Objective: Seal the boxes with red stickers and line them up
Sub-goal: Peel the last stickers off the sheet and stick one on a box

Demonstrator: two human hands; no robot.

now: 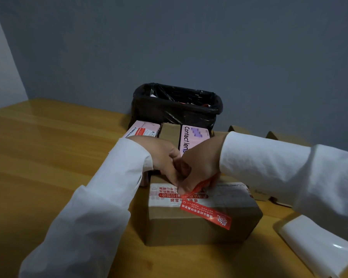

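A brown cardboard box [199, 227] sits on the wooden table in front of me, with white printed tape across its top. One red sticker [206, 214] is stuck slanted over its front top edge. Above the box's top, my left hand [165, 159] and my right hand [201, 169] meet, fingers pinched together on a second red sticker [197, 188], which curls between them just over the tape. Behind the hands stand a pink box [143, 130], a plain brown box [170, 133] and a pink "Contact lens" box [193, 139] side by side.
A bin lined with a black bag [177, 105] stands against the grey wall behind the boxes. Flat cardboard pieces [273, 135] lie at the back right. A white glossy roll or sheet stack [319, 247] rests at the right front of the table [48, 147].
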